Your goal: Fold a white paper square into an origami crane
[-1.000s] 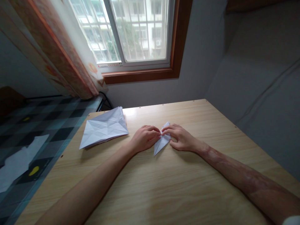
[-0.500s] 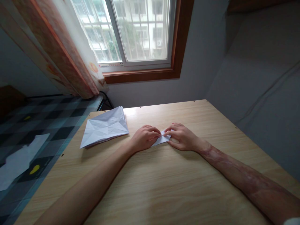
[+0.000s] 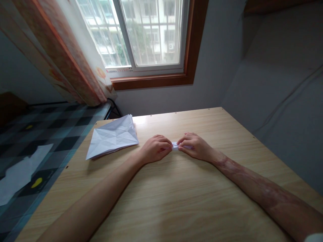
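A small folded piece of white paper (image 3: 175,146) is held between my two hands, just above or on the wooden table. My left hand (image 3: 156,149) pinches its left end, fingers bent and thumb underneath. At the other end, my right hand (image 3: 193,146) grips it with thumb and fingers closed on the edge. Only a short strip of the paper shows between the fingertips; the ends are covered by my fingers. To the left of my left hand lies a stack of creased white paper sheets (image 3: 113,137).
The wooden table (image 3: 156,195) has its far edge near the wall below a window (image 3: 153,33). On the left, a checked cloth (image 3: 58,132) covers a lower surface, with a torn-looking white paper sheet (image 3: 20,171) on it. A curtain (image 3: 73,57) hangs beside the window.
The near part of the small paper has been turned up, so it now shows as a narrow strip. My fingers have closed around its ends; the stack has not moved.
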